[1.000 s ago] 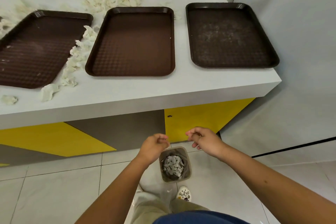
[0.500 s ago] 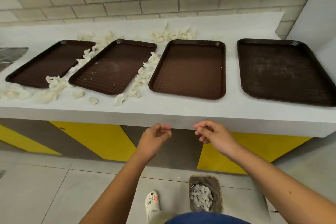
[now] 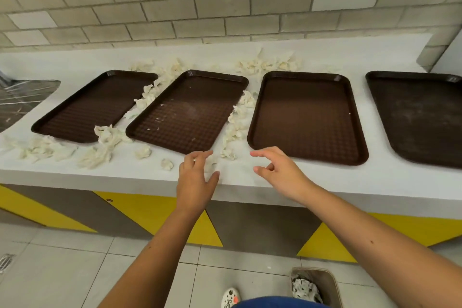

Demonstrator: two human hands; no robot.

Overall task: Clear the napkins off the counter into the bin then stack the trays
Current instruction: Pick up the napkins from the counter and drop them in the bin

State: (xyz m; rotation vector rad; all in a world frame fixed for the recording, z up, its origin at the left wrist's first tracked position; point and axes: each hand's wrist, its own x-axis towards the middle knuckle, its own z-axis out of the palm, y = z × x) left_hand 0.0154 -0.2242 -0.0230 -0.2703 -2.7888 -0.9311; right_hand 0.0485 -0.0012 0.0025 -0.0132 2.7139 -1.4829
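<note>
your left hand [image 3: 196, 177] and right hand [image 3: 280, 172] rose to the counter [image 3: 325, 177], fingers apart, seemingly empty. napkins [image 3: 228, 154] lie just past them; a rushed grab may flick some floorward.

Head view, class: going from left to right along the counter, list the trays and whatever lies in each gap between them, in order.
Far-left tray → first napkin strip → second tray → second napkin strip → third tray → bare counter → far-right tray.
</note>
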